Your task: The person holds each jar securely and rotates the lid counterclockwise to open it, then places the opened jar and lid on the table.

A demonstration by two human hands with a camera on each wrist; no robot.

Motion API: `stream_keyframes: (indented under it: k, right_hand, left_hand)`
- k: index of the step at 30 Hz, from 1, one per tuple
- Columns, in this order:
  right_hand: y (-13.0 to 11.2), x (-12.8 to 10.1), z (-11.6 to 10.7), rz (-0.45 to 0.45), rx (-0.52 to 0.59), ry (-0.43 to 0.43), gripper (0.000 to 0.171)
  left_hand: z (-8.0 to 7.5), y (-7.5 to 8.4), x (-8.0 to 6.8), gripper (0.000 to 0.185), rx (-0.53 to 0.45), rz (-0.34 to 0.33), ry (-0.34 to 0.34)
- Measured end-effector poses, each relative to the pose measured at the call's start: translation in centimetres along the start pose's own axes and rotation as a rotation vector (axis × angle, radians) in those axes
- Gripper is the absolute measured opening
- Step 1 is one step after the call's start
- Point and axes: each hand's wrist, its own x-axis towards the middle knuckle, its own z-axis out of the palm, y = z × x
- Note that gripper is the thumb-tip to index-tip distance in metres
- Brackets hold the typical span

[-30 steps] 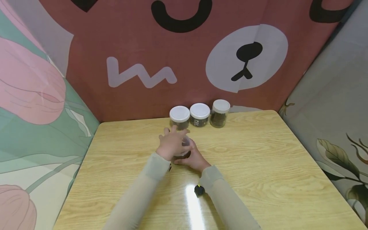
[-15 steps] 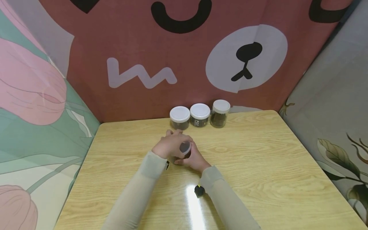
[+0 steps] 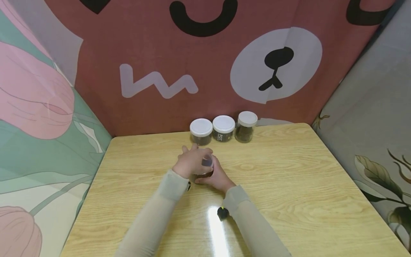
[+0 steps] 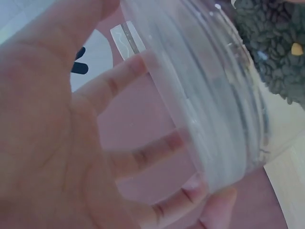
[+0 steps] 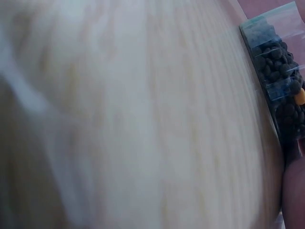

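A small clear jar (image 3: 204, 174) of dark pellets stands on the wooden table (image 3: 289, 178) near its middle. My right hand (image 3: 218, 176) grips the jar's body from the near right side. My left hand (image 3: 192, 161) sits over the jar's top, its fingers curled round the translucent white lid (image 4: 209, 109). In the left wrist view the lid is tilted in my fingers and the jar (image 4: 274, 52) with its pellets shows behind it. The right wrist view is blurred; the jar (image 5: 281, 90) shows at its right edge.
Three white-lidded jars stand in a row at the table's back edge: left (image 3: 201, 131), middle (image 3: 223, 127) and right (image 3: 246, 125). Printed cloth walls close in the back and both sides. Bare table lies to the left, right and front of my hands.
My left hand has shifted and turned on the lid over the jar, first a little left, then back. The jar and my right hand have stayed in place.
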Motion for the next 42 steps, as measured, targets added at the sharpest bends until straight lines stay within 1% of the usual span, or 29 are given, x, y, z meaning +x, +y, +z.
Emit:
stream_keyframes:
  k: [4, 9, 15, 19, 22, 25, 27, 29, 32, 35, 38, 42]
  right_hand:
    - [0.1, -0.1, 0.0, -0.009, -0.049, 0.007, 0.116]
    - [0.1, -0.1, 0.0, 0.005, -0.107, 0.036, 0.118]
    - [0.0, 0.0, 0.1, -0.004, -0.122, 0.051, 0.118]
    - [-0.1, 0.0, 0.2, 0.0, -0.124, 0.053, 0.119]
    - [-0.1, 0.0, 0.2, 0.016, -0.132, 0.069, 0.12]
    - [0.0, 0.0, 0.2, 0.029, -0.136, 0.082, 0.118]
    - [0.0, -0.1, 0.2, 0.041, -0.149, 0.085, 0.117]
    - [0.0, -0.1, 0.2, 0.043, -0.161, 0.089, 0.116]
    - [0.1, 0.0, 0.2, 0.037, -0.169, 0.095, 0.114]
    - [0.2, 0.1, 0.2, 0.011, -0.168, 0.096, 0.115]
    - [0.3, 0.2, 0.2, -0.003, -0.189, 0.091, 0.117]
    - [0.1, 0.1, 0.3, 0.008, -0.204, 0.102, 0.117]
  left_hand:
    - [0.1, 0.2, -0.2, 0.06, 0.011, -0.033, 0.017]
    - [0.3, 0.8, -0.4, 0.061, 0.052, -0.063, 0.07]
    - [0.6, 1.5, -0.5, 0.063, 0.115, -0.128, 0.103]
    - [0.7, 1.4, -0.5, 0.064, 0.109, -0.148, 0.12]
    - [0.6, 1.1, -0.6, 0.065, 0.062, -0.129, 0.133]
    - [0.4, 0.4, -0.5, 0.064, 0.006, -0.058, 0.15]
    - [0.3, -0.2, -0.4, 0.063, -0.022, -0.008, 0.156]
    - [0.2, -1.0, -0.3, 0.063, -0.053, 0.028, 0.155]
    - [0.1, -2.1, -0.2, 0.067, -0.129, 0.032, 0.138]
    - [0.0, -3.4, -0.3, 0.07, -0.243, 0.014, 0.137]
    - [0.2, -4.6, -0.5, 0.071, -0.35, 0.006, 0.163]
    - [0.5, -5.8, -0.6, 0.069, -0.463, 0.014, 0.201]
